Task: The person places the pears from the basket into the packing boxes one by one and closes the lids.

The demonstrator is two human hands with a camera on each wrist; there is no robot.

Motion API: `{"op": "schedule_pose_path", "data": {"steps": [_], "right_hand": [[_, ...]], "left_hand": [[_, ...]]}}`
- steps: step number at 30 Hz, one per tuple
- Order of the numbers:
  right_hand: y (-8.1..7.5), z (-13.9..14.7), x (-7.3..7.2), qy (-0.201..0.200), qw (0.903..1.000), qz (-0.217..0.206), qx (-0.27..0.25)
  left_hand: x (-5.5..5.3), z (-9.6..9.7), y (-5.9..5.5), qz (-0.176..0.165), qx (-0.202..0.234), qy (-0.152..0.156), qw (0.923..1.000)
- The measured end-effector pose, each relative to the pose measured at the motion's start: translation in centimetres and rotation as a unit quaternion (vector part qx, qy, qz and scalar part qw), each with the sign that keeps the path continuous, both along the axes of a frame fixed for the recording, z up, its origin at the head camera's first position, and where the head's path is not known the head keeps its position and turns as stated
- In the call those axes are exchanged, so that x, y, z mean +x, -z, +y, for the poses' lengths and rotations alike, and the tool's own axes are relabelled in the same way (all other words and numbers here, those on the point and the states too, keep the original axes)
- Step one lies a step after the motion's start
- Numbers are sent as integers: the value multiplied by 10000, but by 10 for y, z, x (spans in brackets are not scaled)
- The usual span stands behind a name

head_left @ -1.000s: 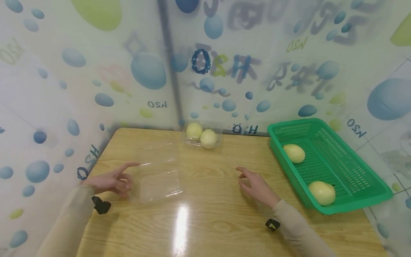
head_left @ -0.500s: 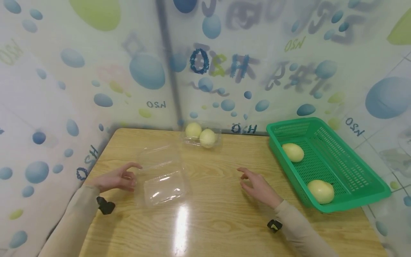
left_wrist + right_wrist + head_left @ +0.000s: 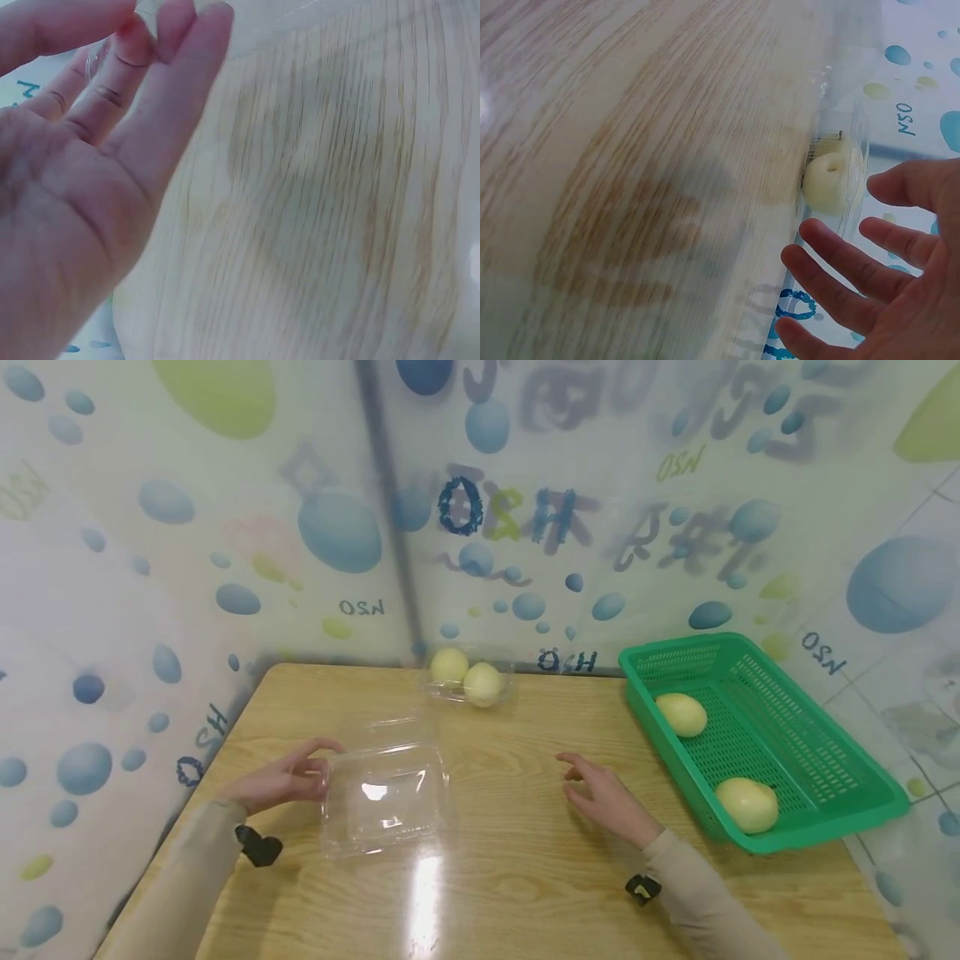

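At the left of the table, my left hand (image 3: 281, 781) pinches the left edge of a clear plastic clamshell box (image 3: 386, 802). In the left wrist view its thumb and fingertips (image 3: 135, 41) meet at the thin clear rim. The box stands opened up, its lid part tilted toward the back, with nothing in it. My right hand (image 3: 607, 797) hovers over the right side of the table, fingers loosely bent and holding nothing. Further back, a second clear box (image 3: 447, 696) holds two pale yellow pears (image 3: 482, 684).
A green mesh basket (image 3: 832, 831) stands on the right with two pale yellow pears (image 3: 681, 715) inside. The wooden table (image 3: 517, 877) meets a patterned curtain (image 3: 525, 560) at the back and left.
My left hand has moved a little to the right, bringing the clear box along and tilting it up. My right hand has hardly moved.
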State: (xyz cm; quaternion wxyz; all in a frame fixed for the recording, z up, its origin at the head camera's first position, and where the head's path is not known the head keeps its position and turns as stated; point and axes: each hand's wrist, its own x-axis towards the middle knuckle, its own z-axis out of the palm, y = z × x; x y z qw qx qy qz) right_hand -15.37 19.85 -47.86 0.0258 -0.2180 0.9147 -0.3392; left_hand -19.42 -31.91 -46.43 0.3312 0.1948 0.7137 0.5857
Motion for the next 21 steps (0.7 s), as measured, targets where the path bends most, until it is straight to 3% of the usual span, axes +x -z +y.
{"op": "schedule_pose_path", "data": {"steps": [5, 11, 21], "right_hand": [[1, 2, 1, 74, 10000, 29, 38], [1, 4, 3, 164, 9998, 88, 65], [-2, 11, 3, 214, 9997, 146, 2]], "left_hand": [[1, 9, 0, 38, 150, 213, 9997], [3, 30, -2, -1, -106, 229, 9997], [-3, 85, 4, -101, 303, 476, 9984]]}}
